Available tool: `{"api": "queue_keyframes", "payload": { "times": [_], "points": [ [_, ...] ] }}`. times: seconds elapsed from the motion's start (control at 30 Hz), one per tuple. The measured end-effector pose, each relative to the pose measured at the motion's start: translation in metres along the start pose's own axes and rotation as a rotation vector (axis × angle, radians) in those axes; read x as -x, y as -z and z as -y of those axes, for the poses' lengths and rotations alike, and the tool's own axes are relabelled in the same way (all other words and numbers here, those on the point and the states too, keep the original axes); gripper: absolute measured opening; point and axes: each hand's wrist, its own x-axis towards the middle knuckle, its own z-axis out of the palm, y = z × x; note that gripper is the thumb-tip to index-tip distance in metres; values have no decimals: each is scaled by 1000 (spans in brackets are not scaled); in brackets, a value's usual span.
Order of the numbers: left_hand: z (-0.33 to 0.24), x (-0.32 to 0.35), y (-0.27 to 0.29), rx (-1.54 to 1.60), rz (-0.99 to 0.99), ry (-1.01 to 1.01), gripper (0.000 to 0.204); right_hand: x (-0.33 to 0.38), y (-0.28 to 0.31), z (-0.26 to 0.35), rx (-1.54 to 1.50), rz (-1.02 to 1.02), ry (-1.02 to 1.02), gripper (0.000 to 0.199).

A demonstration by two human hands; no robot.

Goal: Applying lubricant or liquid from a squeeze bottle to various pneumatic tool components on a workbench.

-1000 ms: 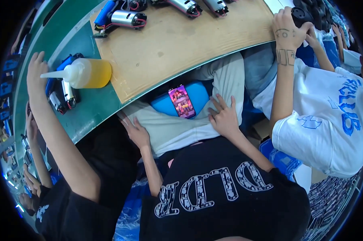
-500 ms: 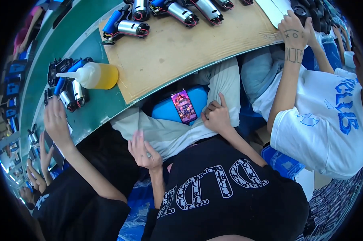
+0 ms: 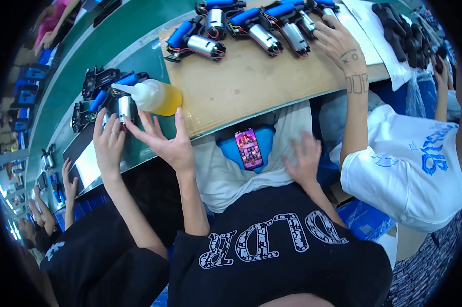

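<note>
My left hand is raised at the table edge with its fingers spread and holds nothing. Just beyond it lies a squeeze bottle of yellow liquid on its side, its white nozzle pointing left. Beside the bottle are blue-and-black assemblies with silver motors, close to my left fingertips. My right hand, slightly blurred, hovers by my right thigh with the fingers apart and no object in it. On my lap, a lit smartphone rests on a blue pad or case.
Several motor assemblies line the far side of the cardboard sheet. A co-worker's hand is just left of mine; another co-worker's hand reaches to the motors from the right. Black parts are piled at far right.
My left hand has risen from beside my lap to the table edge near the bottle. My right hand has come off my thigh. The right co-worker's hand has moved left to the motors.
</note>
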Motion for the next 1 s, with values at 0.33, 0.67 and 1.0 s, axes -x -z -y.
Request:
{"api": "queue_keyframes", "payload": {
  "times": [0.33, 0.67, 1.0],
  "points": [
    [11, -28, 1, -75, 100, 98, 72, 26, -10, -23, -164, -89, -196, 45],
    [-20, 13, -27, -8, 339, -31, 69, -94, 56, 82, -276, -328, 183, 62],
    [7, -35, 19, -441, 9, -338, 58, -183, 29, 88, -416, -276, 82, 71]
  ]
}}
